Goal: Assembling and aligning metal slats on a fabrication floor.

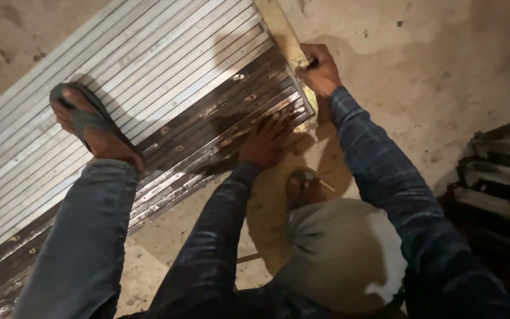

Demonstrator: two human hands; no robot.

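Head view, looking down at concrete floor (444,71).

Ribbed metal shutter panel (149,77) lies flat on floor, running diag. from lower left to upper right. Upper slats pale and clean; lower band near the person dark, stained, w/ a row of small fasteners showing.

L hand (265,142): fingers spread, palm pressed flat on dark slats close to panel's end. Nothing gripped; it bears down on the panel.

R hand (321,70): fingers clenched round a small dark tool (312,61), tip set against yellowish end strip (290,47) at panel's right edge. Kind of tool cannot be told – mostly hidden by the fist.

Foot in grey flip-flop (84,118) planted on the slats, left of the hands, jeans leg below it. Second sandalled foot (303,186) on the floor just below panel's corner, partly behind a knee.

Both sleeves dark checked. Stack of metal sections (497,177) at right edge, well apart from the work.

Progress, as judged: work sits at the end strip, corner nearest R hand. Strip appears in place along panel edge; whether it is fastened or loose cannot be told. Fasteners in dark band look seated. No sign in frame of how much of the edge is finished vs. left.
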